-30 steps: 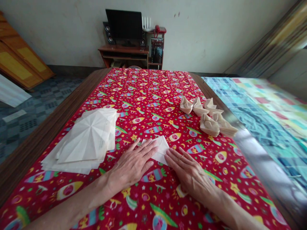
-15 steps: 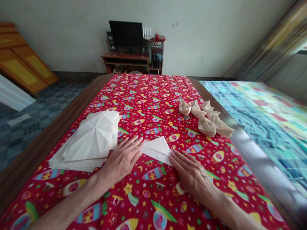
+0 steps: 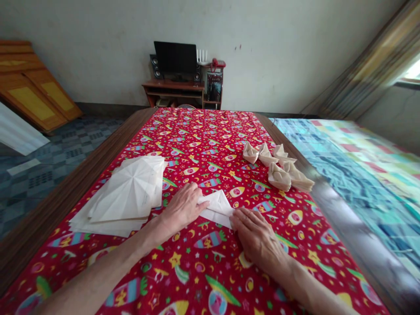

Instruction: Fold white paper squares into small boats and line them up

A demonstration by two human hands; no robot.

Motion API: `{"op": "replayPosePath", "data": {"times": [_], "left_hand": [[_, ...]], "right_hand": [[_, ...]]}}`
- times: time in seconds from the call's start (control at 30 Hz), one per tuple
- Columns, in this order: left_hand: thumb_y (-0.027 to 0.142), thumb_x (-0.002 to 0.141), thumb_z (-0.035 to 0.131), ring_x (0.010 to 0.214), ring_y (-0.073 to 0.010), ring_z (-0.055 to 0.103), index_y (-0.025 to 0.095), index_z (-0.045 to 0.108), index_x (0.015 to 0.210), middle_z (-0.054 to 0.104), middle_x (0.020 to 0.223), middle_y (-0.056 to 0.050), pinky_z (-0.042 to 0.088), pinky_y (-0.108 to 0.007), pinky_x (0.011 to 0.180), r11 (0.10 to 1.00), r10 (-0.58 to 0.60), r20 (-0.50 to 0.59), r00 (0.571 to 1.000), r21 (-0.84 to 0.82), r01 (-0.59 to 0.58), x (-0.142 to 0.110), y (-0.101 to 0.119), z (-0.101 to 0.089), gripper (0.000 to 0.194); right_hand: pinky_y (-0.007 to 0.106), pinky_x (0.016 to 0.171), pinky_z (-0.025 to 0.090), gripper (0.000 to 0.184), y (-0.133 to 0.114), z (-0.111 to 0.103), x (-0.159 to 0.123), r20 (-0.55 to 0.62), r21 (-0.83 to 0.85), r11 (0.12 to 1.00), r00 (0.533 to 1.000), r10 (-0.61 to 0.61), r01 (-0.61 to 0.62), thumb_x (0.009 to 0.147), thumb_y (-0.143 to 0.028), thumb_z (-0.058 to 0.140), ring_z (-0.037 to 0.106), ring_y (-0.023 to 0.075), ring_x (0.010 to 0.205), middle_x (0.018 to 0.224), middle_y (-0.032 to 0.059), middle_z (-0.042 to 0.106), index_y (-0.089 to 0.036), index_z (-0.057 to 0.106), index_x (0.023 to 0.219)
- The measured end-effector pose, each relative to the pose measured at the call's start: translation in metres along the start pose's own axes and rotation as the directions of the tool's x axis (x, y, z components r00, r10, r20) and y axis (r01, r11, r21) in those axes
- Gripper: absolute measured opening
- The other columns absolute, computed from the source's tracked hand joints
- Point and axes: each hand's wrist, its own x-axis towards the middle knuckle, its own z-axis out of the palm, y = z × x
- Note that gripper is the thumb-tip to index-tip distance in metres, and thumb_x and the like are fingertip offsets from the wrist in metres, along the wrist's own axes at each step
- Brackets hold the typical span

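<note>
A piece of white folded paper (image 3: 218, 205) lies on the red patterned cloth in front of me, with a pointed flap at its top. My left hand (image 3: 185, 203) is closed on the paper's left end, its thumb on top and its fingers curled behind. At the right end, my right hand (image 3: 256, 229) grips the paper's corner with its fingers held together; its thumb is hidden. To the left of my left hand lies a stack of creased paper sheets (image 3: 126, 194). Several folded paper shapes like small boats (image 3: 278, 177) stand to the right, beyond my right hand.
The red cloth (image 3: 197, 262) covers most of a brown wooden table (image 3: 114, 140). A bed with a blue checked cover (image 3: 344, 175) adjoins the right side. Beyond the far end stand a desk (image 3: 173, 85) with a monitor (image 3: 175, 58), and a wooden cabinet (image 3: 36, 87) at the left.
My left hand slid left off the paper's middle, then curled its fingers round the left end. My right hand stayed at the right corner, its fingers bending slightly. The view tilted upward.
</note>
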Motion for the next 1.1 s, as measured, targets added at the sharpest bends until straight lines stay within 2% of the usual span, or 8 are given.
{"op": "replayPosePath", "data": {"times": [0.07, 0.2, 0.33, 0.47, 0.7, 0.83, 0.97, 1.1], "left_hand": [[0.037, 0.085, 0.055, 0.077, -0.0174, 0.055, 0.018, 0.056, 0.073, 0.056, 0.078, -0.003, 0.045, -0.029, 0.073, 0.996, -0.001, 0.05, 0.999, -0.084, 0.005, 0.001, -0.004, -0.002, 0.023], [0.032, 0.081, 0.058, 0.064, -0.0137, 0.055, 0.018, 0.062, 0.072, 0.06, 0.069, 0.0, 0.04, -0.023, 0.06, 0.967, -0.104, 0.11, 0.988, -0.22, 0.127, 0.006, -0.007, -0.008, 0.017], [0.031, 0.078, 0.059, 0.061, -0.0134, 0.055, 0.019, 0.065, 0.073, 0.063, 0.069, 0.001, 0.038, -0.023, 0.057, 0.957, -0.145, 0.12, 0.982, -0.234, 0.17, 0.008, -0.006, -0.011, 0.015], [0.033, 0.078, 0.057, 0.064, -0.014, 0.056, 0.018, 0.065, 0.073, 0.064, 0.071, -0.001, 0.038, -0.023, 0.061, 0.949, -0.171, 0.143, 0.975, -0.243, 0.202, 0.007, -0.005, -0.01, 0.018], [0.037, 0.08, 0.053, 0.064, -0.0129, 0.051, 0.017, 0.058, 0.068, 0.059, 0.068, 0.0, 0.034, -0.023, 0.061, 0.934, -0.198, 0.172, 0.965, -0.267, 0.239, 0.006, -0.007, -0.008, 0.024], [0.04, 0.081, 0.048, 0.054, -0.0098, 0.039, 0.016, 0.047, 0.058, 0.044, 0.054, 0.004, 0.025, -0.023, 0.053, 0.91, -0.299, 0.164, 0.94, -0.249, 0.332, 0.007, -0.002, -0.014, 0.033], [0.04, 0.08, 0.047, 0.053, -0.0093, 0.037, 0.017, 0.042, 0.058, 0.039, 0.053, 0.005, 0.025, -0.022, 0.052, 0.835, -0.366, 0.183, 0.912, -0.368, 0.409, 0.009, 0.008, -0.023, 0.033], [0.041, 0.085, 0.042, 0.055, -0.0107, 0.041, 0.018, 0.043, 0.06, 0.041, 0.054, 0.005, 0.031, -0.023, 0.053, 0.801, -0.35, 0.113, 0.93, -0.48, 0.359, 0.008, 0.019, -0.036, 0.034]], "right_hand": [[0.042, 0.089, 0.049, 0.03, -0.001, -0.001, 0.002, 0.008, -0.011, 1.0, 1.0, 0.014, -0.014, 0.09, -0.014, 0.038, 0.058, 0.0252, 0.106, 0.11, 0.0133, 0.066, -0.012, 0.063, 0.108], [0.039, 0.088, 0.047, 0.024, -0.003, -0.002, 0.007, -0.014, -0.021, 0.999, 0.999, 0.038, -0.038, 0.091, -0.018, 0.043, 0.059, 0.0238, 0.103, 0.105, 0.011, 0.068, -0.014, 0.064, 0.103], [0.039, 0.087, 0.046, 0.022, -0.003, -0.001, 0.009, -0.037, -0.026, 0.998, 0.997, 0.064, -0.065, 0.091, -0.027, 0.05, 0.06, 0.0237, 0.1, 0.104, 0.0097, 0.068, -0.015, 0.065, 0.101], [0.035, 0.085, 0.044, 0.02, 0.003, -0.001, 0.012, -0.024, 0.009, 0.997, 0.997, 0.076, -0.075, 0.093, -0.022, 0.045, 0.061, 0.0196, 0.095, 0.1, 0.0067, 0.069, -0.017, 0.065, 0.095], [0.032, 0.07, 0.04, 0.02, 0.013, 0.003, 0.024, 0.031, 0.007, 0.992, 0.991, 0.127, -0.127, 0.092, -0.025, 0.049, 0.06, 0.0161, 0.075, 0.08, 0.0037, 0.067, -0.019, 0.064, 0.08], [0.033, 0.068, 0.038, 0.018, 0.008, 0.005, 0.033, 0.043, -0.01, 0.991, 0.99, 0.133, -0.133, 0.089, -0.033, 0.053, 0.059, 0.019, 0.078, 0.085, 0.0044, 0.067, -0.019, 0.065, 0.091], [0.037, 0.074, 0.04, 0.032, -0.009, 0.006, 0.054, 0.036, -0.043, 0.991, 0.991, 0.129, -0.127, 0.086, -0.038, 0.056, 0.057, 0.0248, 0.088, 0.101, 0.0097, 0.066, -0.015, 0.061, 0.106], [0.036, 0.072, 0.041, 0.021, -0.021, 0.01, 0.076, 0.027, -0.087, 0.988, 0.991, 0.128, -0.126, 0.083, -0.019, 0.055, 0.055, 0.0233, 0.081, 0.098, 0.0122, 0.066, -0.013, 0.061, 0.101]]}}
